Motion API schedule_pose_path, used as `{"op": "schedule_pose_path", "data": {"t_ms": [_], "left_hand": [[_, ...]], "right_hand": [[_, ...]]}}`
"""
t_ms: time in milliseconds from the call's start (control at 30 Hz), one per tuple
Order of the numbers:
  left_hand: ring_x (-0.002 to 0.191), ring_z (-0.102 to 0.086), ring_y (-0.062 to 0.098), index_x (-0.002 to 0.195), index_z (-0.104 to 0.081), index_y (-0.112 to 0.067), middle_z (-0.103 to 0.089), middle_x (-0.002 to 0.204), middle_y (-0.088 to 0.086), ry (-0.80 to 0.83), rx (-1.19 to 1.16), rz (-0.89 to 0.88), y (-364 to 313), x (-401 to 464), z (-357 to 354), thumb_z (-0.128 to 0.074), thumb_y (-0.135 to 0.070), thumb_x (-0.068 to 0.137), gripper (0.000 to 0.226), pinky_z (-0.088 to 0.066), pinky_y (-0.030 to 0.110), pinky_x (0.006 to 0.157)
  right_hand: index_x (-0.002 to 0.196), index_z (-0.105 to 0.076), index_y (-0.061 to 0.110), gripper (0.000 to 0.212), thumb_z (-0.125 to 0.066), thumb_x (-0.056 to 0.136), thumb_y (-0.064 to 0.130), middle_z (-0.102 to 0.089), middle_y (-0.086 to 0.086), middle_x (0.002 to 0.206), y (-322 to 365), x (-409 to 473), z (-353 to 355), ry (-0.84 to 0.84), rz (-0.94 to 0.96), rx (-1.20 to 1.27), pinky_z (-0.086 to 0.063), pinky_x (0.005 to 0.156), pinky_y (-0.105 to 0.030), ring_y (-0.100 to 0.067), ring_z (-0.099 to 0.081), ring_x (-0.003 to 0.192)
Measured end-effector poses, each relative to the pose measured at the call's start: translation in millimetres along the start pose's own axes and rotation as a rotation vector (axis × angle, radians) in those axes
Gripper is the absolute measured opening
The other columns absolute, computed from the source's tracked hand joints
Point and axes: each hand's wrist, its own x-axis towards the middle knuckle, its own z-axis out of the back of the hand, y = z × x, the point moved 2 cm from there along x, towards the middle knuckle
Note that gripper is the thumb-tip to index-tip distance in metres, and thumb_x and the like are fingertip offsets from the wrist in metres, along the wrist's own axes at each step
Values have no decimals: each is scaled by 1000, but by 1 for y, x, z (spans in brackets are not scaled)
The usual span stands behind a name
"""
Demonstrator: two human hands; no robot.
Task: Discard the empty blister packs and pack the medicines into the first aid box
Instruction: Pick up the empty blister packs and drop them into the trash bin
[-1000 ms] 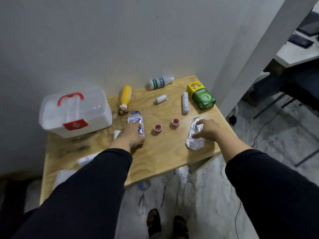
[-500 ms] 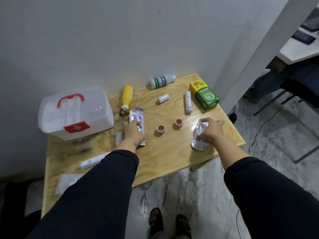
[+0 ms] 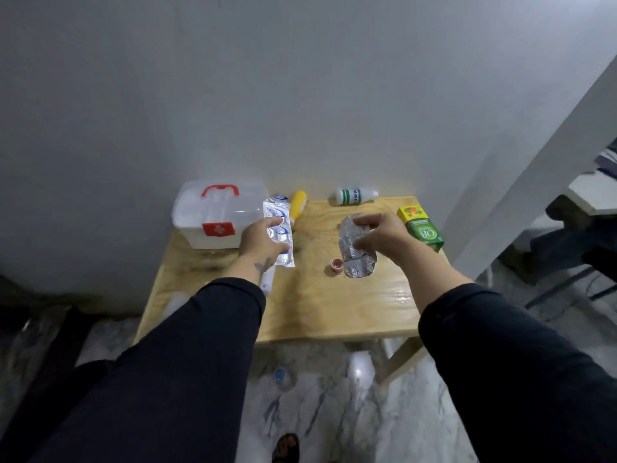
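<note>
My left hand [image 3: 262, 238] grips a silver blister pack with blue print [image 3: 278, 228], lifted above the wooden table [image 3: 317, 305] just right of the first aid box [image 3: 217, 217]. The box is white and translucent with a red handle and red cross label, lid shut, at the table's back left. My right hand [image 3: 380, 237] holds a crumpled plain silver blister pack [image 3: 355, 252] above the table's middle. A small red-capped pot [image 3: 336, 265] sits on the table beside that pack.
A yellow bottle [image 3: 298, 208] and a white-green bottle [image 3: 354, 196] lie at the back by the wall. A green and yellow carton [image 3: 421, 228] stands at the right edge. A white tube [image 3: 268, 279] lies under my left wrist. Marble floor lies below.
Both hands have lifted their blister packs off the table. The view has shifted, so the table sits more central. Some small items are now hidden behind my hands.
</note>
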Motion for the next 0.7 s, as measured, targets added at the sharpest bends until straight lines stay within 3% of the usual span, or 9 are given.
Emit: {"op": "schedule_pose_path", "data": {"t_ms": [100, 133, 167, 267, 300, 400, 500, 633, 700], "left_hand": [[130, -51, 24, 134, -58, -17, -55, 140, 8, -99, -19, 44, 16, -25, 40, -77, -1, 77, 62, -40, 21, 91], [129, -52, 23, 133, -59, -18, -56, 140, 8, -137, -31, 61, 24, -34, 55, -77, 0, 77, 62, -40, 20, 90], [128, -53, 22, 132, -60, -19, -56, 139, 7, -179, -40, 80, 33, -44, 69, -77, 1, 76, 62, -41, 19, 88], [124, -55, 23, 130, -61, -22, -57, 139, 8, -286, -53, 147, 65, -76, 113, -76, 1, 77, 60, -40, 19, 82], [120, -56, 22, 130, -61, -22, -57, 138, 8, -316, -60, 174, 78, -86, 127, -76, 1, 77, 59, -40, 20, 81], [103, -56, 17, 128, -62, -22, -59, 134, 8, -398, -113, 257, 120, -116, 167, -76, 3, 74, 61, -45, 23, 78], [113, -59, 24, 127, -63, -19, -59, 133, 10, -468, -156, 320, 162, -142, 207, -75, 6, 73, 60, -47, 25, 82], [115, -59, 25, 129, -62, -14, -61, 131, 11, -510, -180, 393, 225, -165, 254, -71, 8, 74, 59, -44, 23, 81], [119, -57, 26, 132, -59, -11, -58, 134, 11, -491, -177, 428, 260, -172, 275, -70, 7, 76, 61, -42, 22, 85]], "right_hand": [[126, -61, 12, 58, -71, 74, -10, -60, -9, 119, 35, -15, -35, 119, 101, -46, -49, 50, -5, -10, -56, 70], [127, -60, 9, 57, -69, 75, -11, -60, -12, 121, 46, -21, -49, 159, 135, -58, -43, 42, -1, -8, -54, 67], [128, -59, 7, 57, -69, 75, -12, -60, -15, 123, 57, -27, -65, 199, 166, -67, -44, 43, -1, -11, -56, 70], [127, -60, 9, 58, -72, 72, -8, -62, -11, 121, 86, -43, -118, 289, 260, -137, -47, 77, -16, -14, -55, 91], [126, -61, 9, 59, -73, 71, -8, -63, -8, 116, 95, -49, -137, 316, 285, -158, -46, 81, -19, -14, -55, 92], [124, -63, 8, 59, -76, 69, -7, -61, -3, 112, 122, -69, -196, 408, 379, -216, -45, 84, -21, -13, -54, 93], [125, -63, 8, 57, -76, 70, -5, -63, -10, 124, 145, -91, -257, 494, 440, -269, -43, 87, -20, -11, -53, 95], [123, -65, 12, 53, -76, 73, 0, -58, -1, 102, 169, -116, -343, 578, 486, -349, -38, 78, -16, -9, -52, 91], [122, -65, 12, 52, -74, 73, 0, -60, -3, 103, 178, -125, -388, 608, 484, -357, -39, 78, -17, -10, -54, 89]]}}
